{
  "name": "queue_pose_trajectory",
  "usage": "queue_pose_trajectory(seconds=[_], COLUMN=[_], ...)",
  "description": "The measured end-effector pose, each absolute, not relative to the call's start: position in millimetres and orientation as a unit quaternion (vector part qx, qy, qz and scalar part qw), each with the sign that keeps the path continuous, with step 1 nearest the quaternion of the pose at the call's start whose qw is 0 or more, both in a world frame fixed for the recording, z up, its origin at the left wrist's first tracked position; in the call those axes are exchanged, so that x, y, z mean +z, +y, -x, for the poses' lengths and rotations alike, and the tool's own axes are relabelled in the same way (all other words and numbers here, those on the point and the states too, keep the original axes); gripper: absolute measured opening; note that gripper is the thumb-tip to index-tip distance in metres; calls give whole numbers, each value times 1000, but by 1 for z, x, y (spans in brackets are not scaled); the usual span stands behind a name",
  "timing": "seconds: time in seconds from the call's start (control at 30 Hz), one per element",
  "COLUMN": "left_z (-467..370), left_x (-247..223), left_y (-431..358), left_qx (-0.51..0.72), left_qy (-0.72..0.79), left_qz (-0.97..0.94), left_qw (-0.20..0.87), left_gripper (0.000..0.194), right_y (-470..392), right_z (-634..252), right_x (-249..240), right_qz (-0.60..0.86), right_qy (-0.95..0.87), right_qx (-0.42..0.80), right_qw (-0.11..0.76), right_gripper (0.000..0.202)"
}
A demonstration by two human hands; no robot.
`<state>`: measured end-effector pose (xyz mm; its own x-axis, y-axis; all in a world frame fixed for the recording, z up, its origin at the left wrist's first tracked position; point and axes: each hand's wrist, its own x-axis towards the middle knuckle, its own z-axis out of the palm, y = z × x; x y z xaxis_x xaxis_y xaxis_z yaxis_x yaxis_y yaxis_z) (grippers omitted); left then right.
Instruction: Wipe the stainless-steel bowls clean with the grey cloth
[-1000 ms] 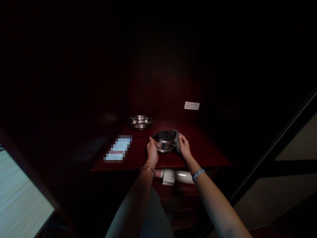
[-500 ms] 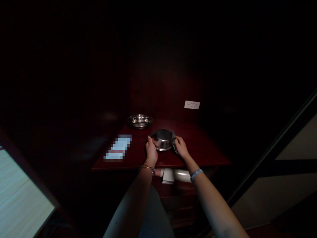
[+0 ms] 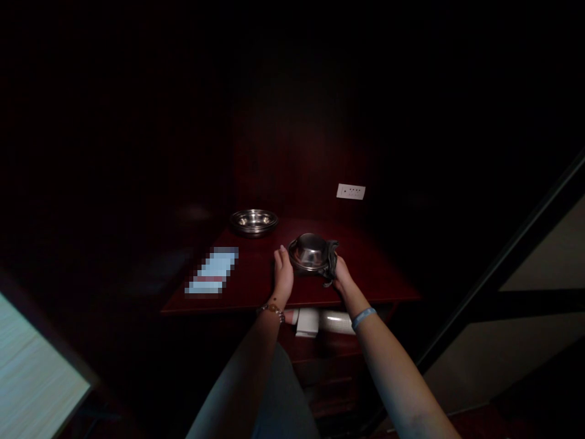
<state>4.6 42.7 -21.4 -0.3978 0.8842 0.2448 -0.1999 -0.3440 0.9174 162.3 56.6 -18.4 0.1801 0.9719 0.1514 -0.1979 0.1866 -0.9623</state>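
A shiny metal bowl is bottom up above the dark red desk. My left hand is at the bowl's left rim, fingers together along its edge. At the right rim, my right hand grips a dark grey cloth pressed against the bowl. The cloth hides part of those fingers. More metal bowls, stacked and facing up, sit at the desk's back left.
A blurred-out flat light object lies on the desk's left side. White and clear cylindrical items are below the front edge. A socket is on the back panel. A light wood surface is at lower left.
The upside-down bowl has moved right and tilted a little, with both hands following. The cloth now bunches at its right edge. The whole view has shifted slightly.
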Motion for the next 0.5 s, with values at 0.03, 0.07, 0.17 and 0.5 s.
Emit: queue_pose_trajectory(seconds=[0.03,0.07,0.17,0.5], left_z=[-5,-5,-6,-5], left_x=[-21,-20,-18,-15], left_y=[41,39,33,30], left_qx=[704,695,697,669], left_qy=[443,449,428,378], left_qz=[-414,-433,-504,-597], left_qw=[370,358,279,228], left_gripper=[41,37,43,72], right_y=[59,61,66,67], right_z=[-164,-166,-172,-166], right_x=[-19,-20,-23,-30], right_qz=[433,426,404,373], right_qy=[-413,-382,-321,-369], right_qx=[472,481,490,537], right_qw=[647,664,702,661], right_gripper=[37,35,32,32])
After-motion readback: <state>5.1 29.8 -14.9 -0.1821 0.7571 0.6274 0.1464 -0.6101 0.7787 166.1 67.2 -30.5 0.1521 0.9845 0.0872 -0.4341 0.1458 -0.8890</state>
